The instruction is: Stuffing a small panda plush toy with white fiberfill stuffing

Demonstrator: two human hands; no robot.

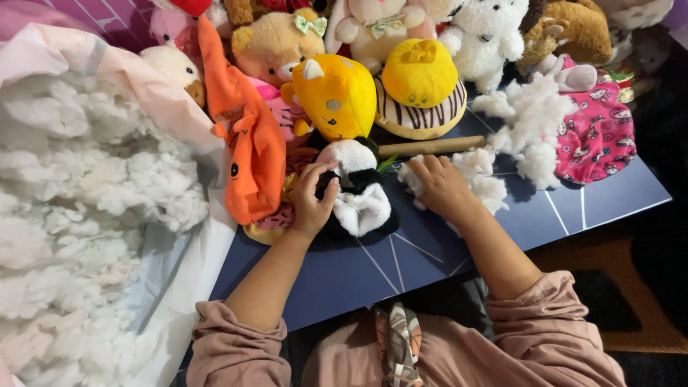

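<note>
Head view, looking down on a dark blue board (401, 265) with thin white lines, laid across the lap.

Left hand (313, 201): curled around the left flank of a black-and-white plush toy (358, 193), thumb and fingers closed on its side. The toy lies near the middle of the board, just in front of the person, its white belly turned up.

Right hand (438, 188): palm down, fingers bent and drawn together, pressed into a small clump of white stuffing (479, 179) just right of the toy. Whether the fingertips actually pinch any fibre is hard to say; they are buried in the fluff.

A wooden stick (430, 147) lies crosswise behind both hands, its near end touching the toy's head.

Around them:
- A larger tuft of stuffing (530, 122) further right, beside a pink patterned cloth piece (598, 136) at the board's right edge.
- An orange unstuffed plush skin (247, 136), limp, draped just left of the left hand.
- A yellow plush with a white horn (335, 94) and a round yellow plush on a striped base (421, 89), side by side behind the stick.
- A row of finished soft toys along the far edge (bears, a white dog, a rabbit-like one).
- A big heap of white stuffing (79, 215) in an open pale bag fills the left side of the view, well apart from the hands.

Both forearms bare, dusty-pink sleeves (236, 344) pushed up to the elbows.
</note>
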